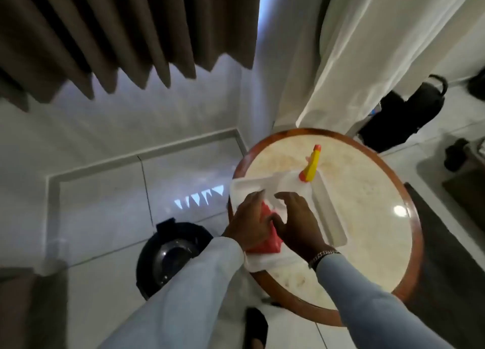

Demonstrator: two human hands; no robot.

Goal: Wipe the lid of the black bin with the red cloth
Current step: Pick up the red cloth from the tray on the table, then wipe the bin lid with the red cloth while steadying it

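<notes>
The red cloth (273,239) lies folded in a white tray (330,212) on the round table (367,191). My left hand (249,222) rests on the cloth's left side, fingers spread over it. Just to its right, my right hand (296,220) hovers with its fingers apart and the thumb touching the cloth. The black bin (170,254) stands on the floor to the left of the table. Its shiny lid faces up, and my left sleeve hides part of it.
A yellow and red spray bottle (311,168) stands in the tray's far end. Brown curtains (105,33) hang at the left, a white curtain (367,46) at the right. Black bags (401,115) sit beyond the table. A dark shoe (256,327) shows by the table's base.
</notes>
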